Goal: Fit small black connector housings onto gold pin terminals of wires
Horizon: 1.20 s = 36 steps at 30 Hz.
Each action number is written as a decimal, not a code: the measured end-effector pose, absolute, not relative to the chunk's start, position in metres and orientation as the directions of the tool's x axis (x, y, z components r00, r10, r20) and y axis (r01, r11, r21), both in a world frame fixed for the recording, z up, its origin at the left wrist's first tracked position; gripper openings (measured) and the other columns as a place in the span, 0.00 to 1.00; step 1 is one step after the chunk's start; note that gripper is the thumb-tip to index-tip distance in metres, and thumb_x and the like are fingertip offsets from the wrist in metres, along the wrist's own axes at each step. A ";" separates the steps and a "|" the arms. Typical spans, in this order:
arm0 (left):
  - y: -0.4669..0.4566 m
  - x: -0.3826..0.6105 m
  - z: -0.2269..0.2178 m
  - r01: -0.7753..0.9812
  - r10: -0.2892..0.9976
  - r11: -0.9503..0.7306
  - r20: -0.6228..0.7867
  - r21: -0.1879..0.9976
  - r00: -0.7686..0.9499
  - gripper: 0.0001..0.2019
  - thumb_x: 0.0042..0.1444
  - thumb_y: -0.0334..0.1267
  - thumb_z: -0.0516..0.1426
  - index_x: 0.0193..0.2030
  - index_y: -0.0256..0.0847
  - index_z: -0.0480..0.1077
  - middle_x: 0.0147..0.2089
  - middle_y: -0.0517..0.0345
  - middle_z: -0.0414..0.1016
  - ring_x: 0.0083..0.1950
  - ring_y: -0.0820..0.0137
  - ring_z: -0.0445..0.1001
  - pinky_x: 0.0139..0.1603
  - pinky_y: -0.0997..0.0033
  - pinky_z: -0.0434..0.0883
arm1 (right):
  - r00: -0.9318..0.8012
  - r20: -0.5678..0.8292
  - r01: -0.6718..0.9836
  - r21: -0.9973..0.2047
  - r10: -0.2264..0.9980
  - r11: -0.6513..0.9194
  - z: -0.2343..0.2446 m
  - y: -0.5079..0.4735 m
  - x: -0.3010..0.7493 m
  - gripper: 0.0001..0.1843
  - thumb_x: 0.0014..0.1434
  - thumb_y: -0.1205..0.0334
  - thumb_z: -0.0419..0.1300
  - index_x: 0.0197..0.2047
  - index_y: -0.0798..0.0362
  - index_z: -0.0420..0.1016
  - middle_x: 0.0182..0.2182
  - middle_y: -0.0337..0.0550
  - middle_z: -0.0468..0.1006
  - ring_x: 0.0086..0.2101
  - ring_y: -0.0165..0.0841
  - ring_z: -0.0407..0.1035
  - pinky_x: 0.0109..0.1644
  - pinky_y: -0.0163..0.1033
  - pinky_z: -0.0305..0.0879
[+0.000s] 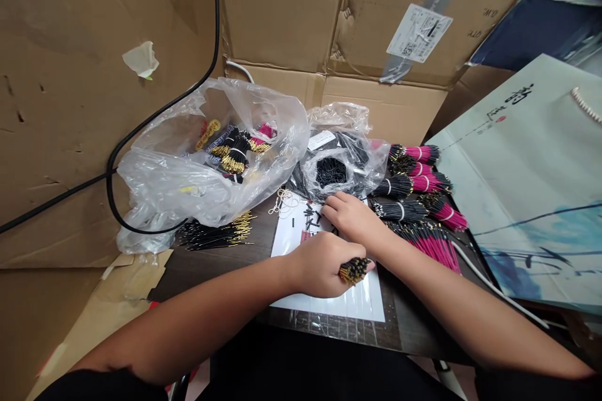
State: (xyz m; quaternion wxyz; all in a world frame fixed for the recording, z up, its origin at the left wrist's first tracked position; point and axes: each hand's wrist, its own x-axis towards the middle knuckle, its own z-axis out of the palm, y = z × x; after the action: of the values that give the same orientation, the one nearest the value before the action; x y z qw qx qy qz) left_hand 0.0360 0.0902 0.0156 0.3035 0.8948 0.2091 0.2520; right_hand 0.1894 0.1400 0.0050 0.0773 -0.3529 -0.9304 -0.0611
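My left hand [317,263] is wrapped round a bundle of thin black wires [355,270], whose gold-coloured ends point toward me. Just beyond it, my right hand [350,216] reaches over a white sheet [329,308], its fingers bent and drawn together near the small black tubes [311,218] scattered there. Whatever its fingertips hold is hidden. Directly behind that hand, an opened plastic bag [308,169] is full of similar short black tubes [331,172].
Left stands a large clear bag [277,182] with tied wire bundles [235,153]; loose black wires [219,232] lie before it. Rubber bands [283,202] lie near the sheet. Pink and black bundles [426,183] are stacked right, beside a paper bag [531,182]. A black cable [109,182] hangs left.
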 end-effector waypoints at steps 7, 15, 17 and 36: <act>0.100 0.033 0.015 0.314 0.680 -0.668 0.380 0.675 0.628 0.15 0.62 0.41 0.49 0.26 0.39 0.60 0.21 0.62 0.63 0.22 0.76 0.61 0.26 0.75 0.58 | -0.602 0.379 0.732 -0.089 0.703 0.675 0.019 0.116 0.211 0.09 0.63 0.68 0.53 0.46 0.57 0.70 0.35 0.46 0.74 0.36 0.35 0.64 0.39 0.41 0.64; 0.106 0.032 0.019 0.356 0.781 -0.500 0.234 0.789 0.579 0.13 0.62 0.42 0.52 0.29 0.38 0.65 0.17 0.65 0.61 0.21 0.77 0.63 0.25 0.77 0.61 | -0.276 0.598 0.654 -0.457 0.753 0.603 0.020 0.063 0.224 0.20 0.55 0.76 0.61 0.50 0.52 0.71 0.38 0.42 0.78 0.38 0.30 0.72 0.44 0.40 0.70; 0.105 0.033 0.022 0.346 0.765 -0.497 0.214 0.795 0.607 0.12 0.62 0.41 0.51 0.32 0.37 0.67 0.18 0.64 0.64 0.22 0.76 0.65 0.26 0.77 0.63 | -0.284 0.618 0.629 -0.458 0.734 0.629 0.019 0.058 0.227 0.22 0.53 0.79 0.62 0.51 0.52 0.71 0.38 0.41 0.79 0.39 0.30 0.72 0.44 0.40 0.71; 0.106 0.035 0.023 0.298 0.688 -0.595 0.282 0.746 0.669 0.08 0.61 0.39 0.53 0.37 0.37 0.70 0.29 0.57 0.75 0.28 0.76 0.73 0.29 0.80 0.68 | -0.107 0.449 0.516 -0.737 0.887 0.436 0.028 0.054 0.229 0.16 0.56 0.73 0.61 0.45 0.45 0.76 0.41 0.37 0.81 0.41 0.33 0.76 0.45 0.43 0.76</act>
State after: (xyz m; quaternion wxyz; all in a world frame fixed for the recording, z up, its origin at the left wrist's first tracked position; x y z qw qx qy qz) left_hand 0.0353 0.1059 0.0231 0.3429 0.8466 0.2914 0.2843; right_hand 0.2291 0.0539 0.0278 0.4539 -0.4903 -0.7154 0.2041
